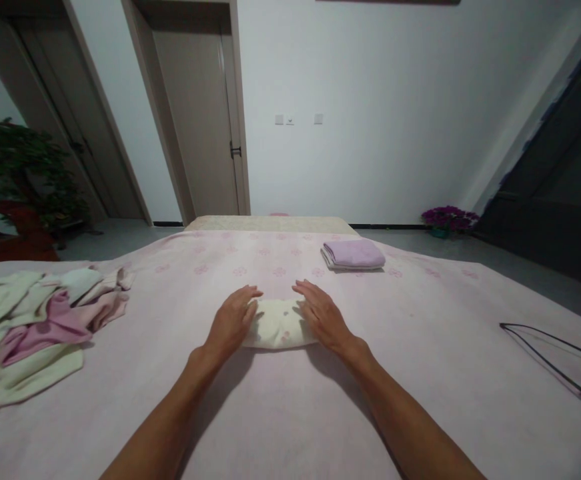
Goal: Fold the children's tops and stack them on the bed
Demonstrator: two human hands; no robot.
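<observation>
A pale yellow cloth with small coloured spots (pixel 279 325) lies folded into a flat bundle on the pink flowered sheet (pixel 280 413). My left hand (pixel 235 317) is at its left end, fingers stretched forward and slightly apart, with the thumb by the cloth. At the right end is my right hand (pixel 321 315), palm turned inward, its fingers also extended. Both hands partly cover the ends of the cloth; whether they press on it I cannot tell. Neither hand is closed around anything.
A neat stack of folded cloths (pixel 354 254), lilac on top, sits farther back on the right. To the left lies a loose heap of crumpled clothes (pixel 45 327) in cream, pink and white. A thin black wire frame (pixel 545 353) rests near the right edge.
</observation>
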